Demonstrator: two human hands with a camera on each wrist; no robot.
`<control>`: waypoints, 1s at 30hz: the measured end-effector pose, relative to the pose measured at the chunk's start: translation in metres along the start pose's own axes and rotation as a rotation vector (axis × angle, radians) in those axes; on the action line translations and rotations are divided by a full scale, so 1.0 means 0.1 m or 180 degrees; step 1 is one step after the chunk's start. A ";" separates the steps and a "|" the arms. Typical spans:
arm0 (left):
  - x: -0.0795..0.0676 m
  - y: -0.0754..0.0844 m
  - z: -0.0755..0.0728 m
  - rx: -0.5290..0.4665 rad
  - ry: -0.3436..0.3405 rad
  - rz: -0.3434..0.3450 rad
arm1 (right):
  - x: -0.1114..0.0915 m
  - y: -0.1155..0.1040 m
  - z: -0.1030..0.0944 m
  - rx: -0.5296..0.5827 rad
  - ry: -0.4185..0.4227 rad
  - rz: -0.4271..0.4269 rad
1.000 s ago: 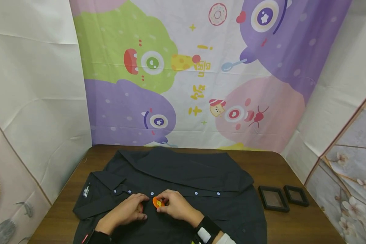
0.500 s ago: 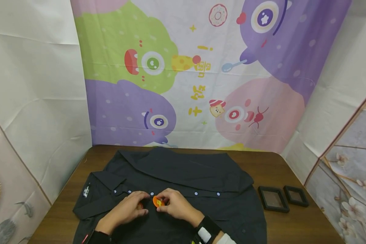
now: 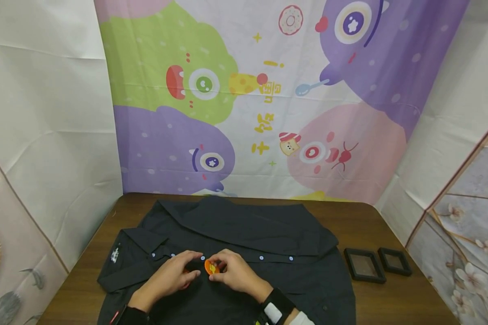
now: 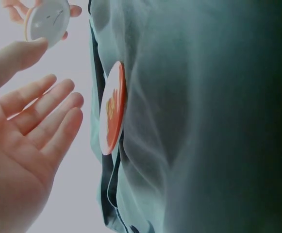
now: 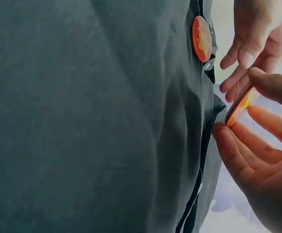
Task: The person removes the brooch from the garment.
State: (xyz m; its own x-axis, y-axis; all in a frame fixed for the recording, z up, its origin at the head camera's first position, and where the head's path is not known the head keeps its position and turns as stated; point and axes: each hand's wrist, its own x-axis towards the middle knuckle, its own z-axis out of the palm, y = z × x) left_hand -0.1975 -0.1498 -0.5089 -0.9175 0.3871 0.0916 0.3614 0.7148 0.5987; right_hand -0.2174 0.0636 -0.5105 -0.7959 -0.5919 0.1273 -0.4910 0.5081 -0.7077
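Fingers [image 4: 46, 104] of left hand [image 3: 172, 275] relaxed, right hand [image 3: 239, 274] in a fingertip pinch on orange badge [image 5: 240, 108].

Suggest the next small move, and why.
Probably pinch the dark shirt with the left hand to steady it: that hand holds nothing, while the right hand holds an orange button badge off the shirt; a second badge already sits on it.

Left hand [image 3: 172, 274] loosely extended, right hand [image 3: 236, 274] just beside it, pinching
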 end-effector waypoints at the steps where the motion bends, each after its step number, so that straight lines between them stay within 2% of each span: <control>1: 0.00 0.00 0.00 -0.0002 0.0006 0.0014 | 0.00 0.00 0.00 0.0008 0.0002 0.0000; 13: 0.02 0.05 0.03 0.0086 0.0253 0.0324 | 0.01 0.02 -0.05 0.0113 0.0119 -0.0063; 27: 0.02 0.07 0.04 -0.0019 0.0342 0.0449 | 0.00 0.02 -0.05 0.0391 0.0098 -0.0010; 30: 0.02 0.06 0.05 -0.0015 0.0372 0.0483 | -0.04 -0.12 -0.11 0.0455 0.0112 -0.0039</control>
State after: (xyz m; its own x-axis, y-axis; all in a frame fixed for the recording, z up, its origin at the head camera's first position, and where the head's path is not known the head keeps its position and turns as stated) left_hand -0.1960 -0.1419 -0.5088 -0.8657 0.4197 0.2728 0.4965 0.6506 0.5746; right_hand -0.2119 0.0671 -0.4945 -0.8034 -0.5739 0.1589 -0.4472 0.4053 -0.7973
